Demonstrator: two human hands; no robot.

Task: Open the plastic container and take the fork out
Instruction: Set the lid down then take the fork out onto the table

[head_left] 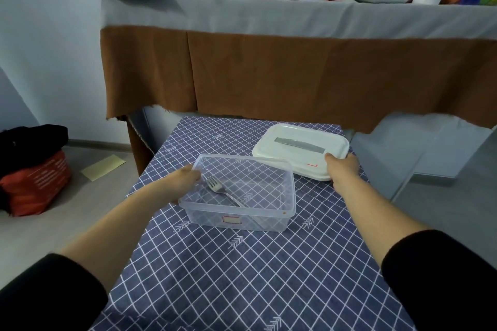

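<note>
A clear plastic container (285, 191) stands open in the middle of the small table. A metal fork (222, 191) lies inside it, tines toward the far left corner. My left hand (185, 179) grips the container's left wall. The white lid (300, 149) lies flat on the table behind and to the right of the container. My right hand (343, 169) holds the lid's near right corner, thumb on top.
The table carries a blue checked cloth (242, 271). Behind it stands a taller table draped in grey and brown cloth (269, 62), with books, bottles and a red basket on top. On the floor at the left lie an orange bag (35, 183) and a yellow paper (103, 166).
</note>
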